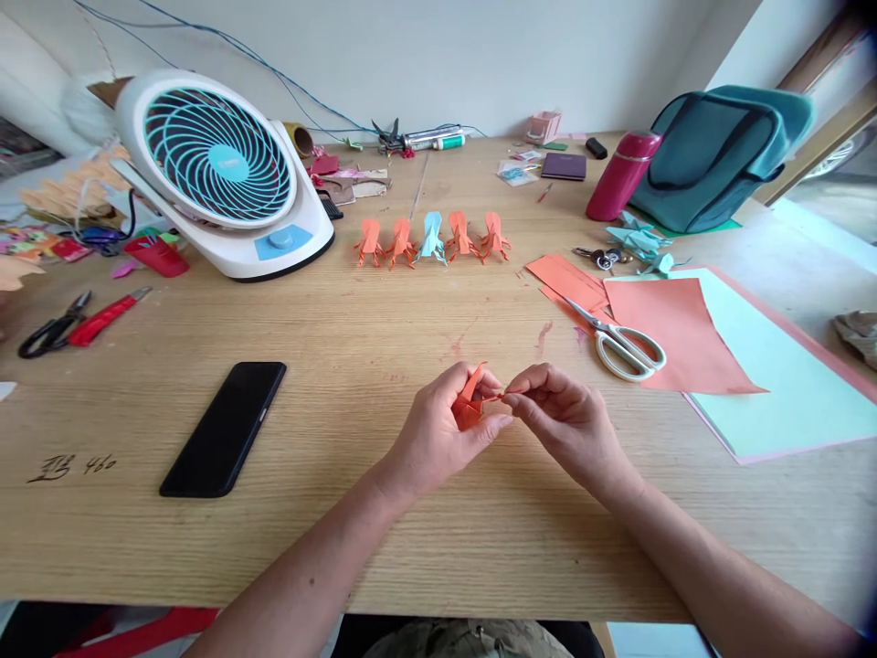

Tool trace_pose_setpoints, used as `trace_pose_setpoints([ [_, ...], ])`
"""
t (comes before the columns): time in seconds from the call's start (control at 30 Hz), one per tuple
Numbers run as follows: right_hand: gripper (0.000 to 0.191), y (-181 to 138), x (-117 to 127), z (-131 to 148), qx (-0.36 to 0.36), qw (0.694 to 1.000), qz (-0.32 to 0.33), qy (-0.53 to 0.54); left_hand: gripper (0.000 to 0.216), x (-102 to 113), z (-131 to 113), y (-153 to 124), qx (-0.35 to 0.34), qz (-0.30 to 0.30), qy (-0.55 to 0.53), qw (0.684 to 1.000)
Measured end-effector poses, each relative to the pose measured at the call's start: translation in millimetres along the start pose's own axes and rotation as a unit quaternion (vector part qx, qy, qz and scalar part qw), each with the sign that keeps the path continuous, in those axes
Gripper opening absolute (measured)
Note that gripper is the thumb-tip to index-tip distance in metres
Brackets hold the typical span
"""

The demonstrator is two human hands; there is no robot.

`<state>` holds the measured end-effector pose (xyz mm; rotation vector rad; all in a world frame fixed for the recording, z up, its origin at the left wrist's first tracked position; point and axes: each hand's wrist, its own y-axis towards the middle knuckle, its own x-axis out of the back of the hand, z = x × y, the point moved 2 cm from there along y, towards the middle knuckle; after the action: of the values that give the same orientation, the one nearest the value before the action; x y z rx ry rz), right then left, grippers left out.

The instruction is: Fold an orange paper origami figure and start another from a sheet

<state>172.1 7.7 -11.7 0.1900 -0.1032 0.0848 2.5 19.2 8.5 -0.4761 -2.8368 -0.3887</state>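
Observation:
A small folded orange paper figure (471, 402) sits between both hands above the wooden table (356, 329). My left hand (438, 434) wraps around its body with fingers curled. My right hand (565, 420) pinches a thin orange tip sticking out to the right. Farther back stands a row of finished paper figures (431, 239), several orange and one light blue.
A black phone (225, 426) lies to the left. White-handled scissors (620, 345) rest on orange paper sheets (675, 338) and a light green sheet (781, 384) at right. A white and teal fan (219, 174), black scissors (51, 334), a magenta bottle (622, 174) and a teal bag (719, 151) stand farther back.

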Motion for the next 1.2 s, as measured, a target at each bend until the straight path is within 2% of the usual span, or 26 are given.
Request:
trace_pose_setpoints([
  [0.13,0.017,3.7,3.9,1.1,-0.012,0.999,-0.045,0.017,0.033,4.2,2.6,0.2,0.005,0.025,-0.057,0.998],
  [0.33,0.023,6.2,6.3,6.7,-0.012,0.998,-0.045,0.051,0.024,8.9,8.2,5.6,0.061,0.023,-0.145,0.987],
  [0.57,0.022,3.6,-0.6,-2.0,-0.017,0.998,0.057,0.017,0.026,6.1,8.2,6.8,0.107,0.005,-0.213,0.971],
  [0.77,0.020,2.4,-4.2,1.5,-0.004,0.996,0.074,-0.053,0.023,1.0,8.1,5.7,0.107,-0.004,-0.207,0.972],
  [1.03,0.015,0.7,-5.4,-0.3,-0.006,0.997,0.070,-0.025,0.020,1.9,7.7,5.4,0.121,-0.009,-0.197,0.973],
  [1.2,0.018,1.1,-4.4,-1.1,-0.012,0.998,0.065,0.001,0.021,3.4,8.5,5.4,0.124,-0.024,-0.205,0.971],
])
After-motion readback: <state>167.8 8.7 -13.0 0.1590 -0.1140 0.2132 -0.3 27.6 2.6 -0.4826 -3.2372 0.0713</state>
